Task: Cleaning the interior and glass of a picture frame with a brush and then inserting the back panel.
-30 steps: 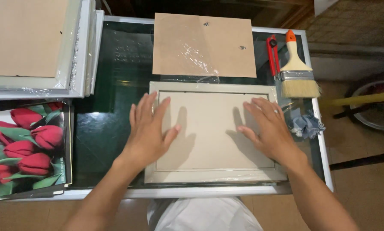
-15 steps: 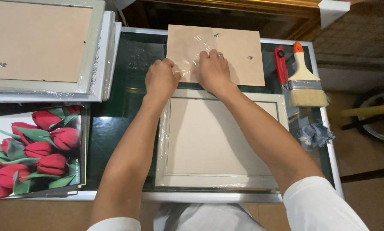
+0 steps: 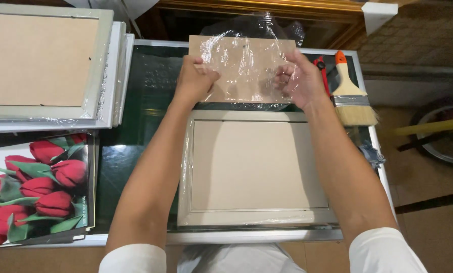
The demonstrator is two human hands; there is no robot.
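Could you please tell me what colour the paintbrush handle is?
The paintbrush has a pale wooden handle with an orange tip, seen in the head view.

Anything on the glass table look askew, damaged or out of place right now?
Nothing looks damaged or spilled. The clear plastic film held up between the left hand and right hand is wrinkled, over the brown backing board. The picture frame lies face down and square; the paintbrush rests beside it.

Clear plastic film (image 3: 246, 60) veils the brown backing board (image 3: 221, 48) and part of the right hand (image 3: 302, 81). The tulip print (image 3: 34, 187) runs off the left edge, the stacked frames (image 3: 44, 65) too. The wheel (image 3: 443, 136) is cut off at right.
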